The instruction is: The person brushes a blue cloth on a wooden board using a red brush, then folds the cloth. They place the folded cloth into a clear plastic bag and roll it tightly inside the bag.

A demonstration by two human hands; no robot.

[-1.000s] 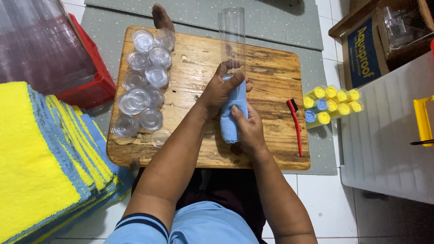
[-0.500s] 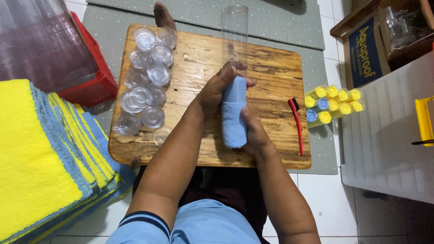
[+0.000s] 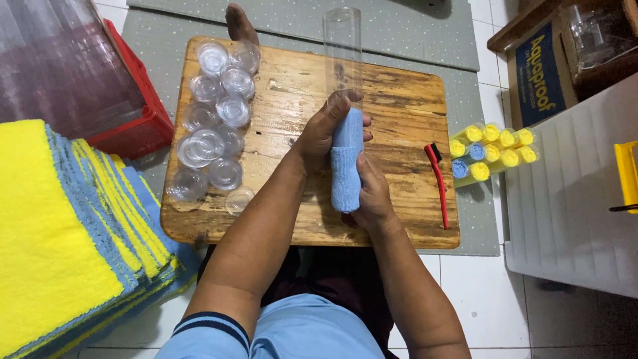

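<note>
The left hand clamps the clear tube, whose open end points to twelve o'clock; the right hand grips the rolled blue cloth. A loose grip could let the tube slip and scatter the clear caps at nine o'clock.

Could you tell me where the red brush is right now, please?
In the head view, the red brush lies on the right edge of the wooden board, between the right hand and the yellow-capped tubes.
</note>
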